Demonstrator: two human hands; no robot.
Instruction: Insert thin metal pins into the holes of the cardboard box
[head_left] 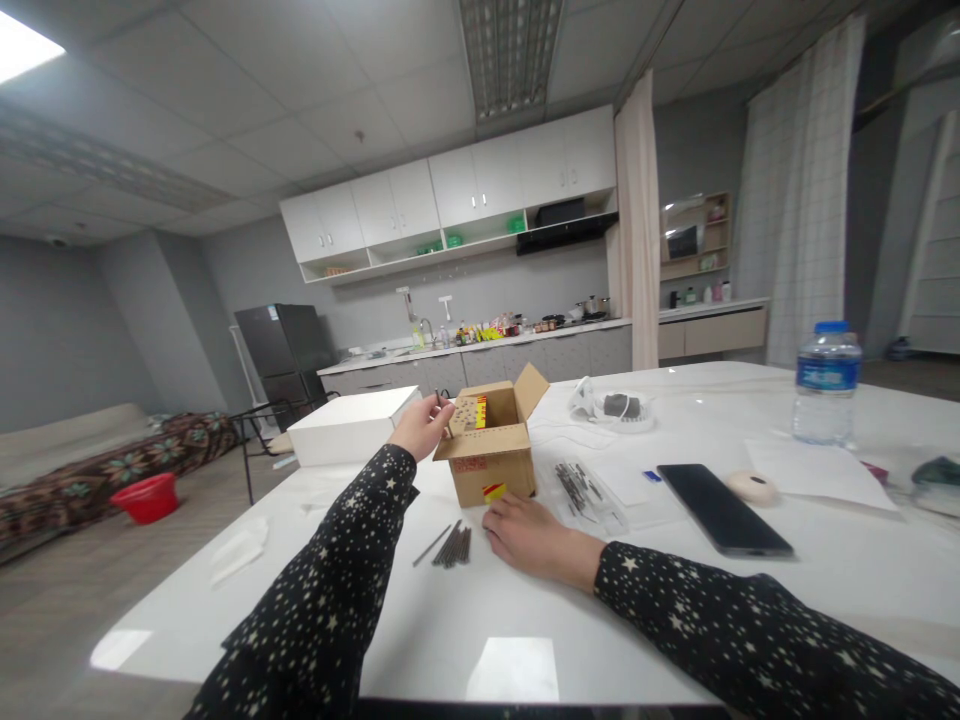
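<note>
Presently, the person stands at a white table (465, 620) with both arms stretched forward in dark, star-patterned sleeves. A small cardboard box (491, 450) sits upright on the table between the two hands, its top flaps open.

Left hand (421, 425): raised at the box's near-left flap, fingers pinched together on a thin dark nail (439, 398) that points upward just beside the flap. The hand is otherwise closed around that pinch.

Right hand (534, 538): lying palm-down on the table, fingers loosely extended and relaxed, fingertips close to the foot of the box. Whether it touches the box cannot be determined. It holds nothing visible.

A small pile of loose nails (452, 546) lies on the table just left of the right hand and in front of the box. One nail lies slightly apart from the pile, to its left.

Other items noted: a white flat box (349, 425) beyond the left hand; a clear packet (585, 490) with dark contents to the right of the cardboard box; a black phone (724, 508) lying flat further right; a roll of tape (754, 487) just beside the phone; a water bottle (826, 385) standing upright near the far right edge.
</note>
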